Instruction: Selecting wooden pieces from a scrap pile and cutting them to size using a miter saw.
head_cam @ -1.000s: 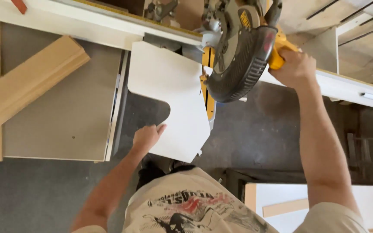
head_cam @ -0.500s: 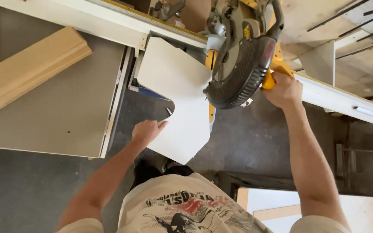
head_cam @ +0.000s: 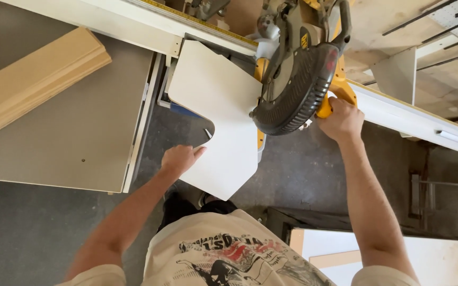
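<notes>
The left hand (head_cam: 181, 158) lies flat with its fingers together on the near left edge of a white panel (head_cam: 219, 114), pressing it down and not gripping around it. This panel is a flat, irregular piece with a curved notch cut in its left side, just above the fingertips. Its long axis runs from the person's body up toward the fence rail (head_cam: 133, 21) at the back, so the panel goes away from the left hand, forward and a little to the right. The right hand (head_cam: 341, 119) is closed around the yellow handle (head_cam: 340, 91) of the miter saw (head_cam: 298, 79), whose dark round blade guard hangs over the right edge of the panel, touching or very near it; the exact contact is hidden. So the left hand is the nearer one to the panel, and the saw lies between the two hands. To the left stands a grey cabinet top (head_cam: 75, 127) with a pale wooden moulding (head_cam: 33, 79) lying diagonally across it. Below, the grey floor (head_cam: 303, 175) shows.
</notes>
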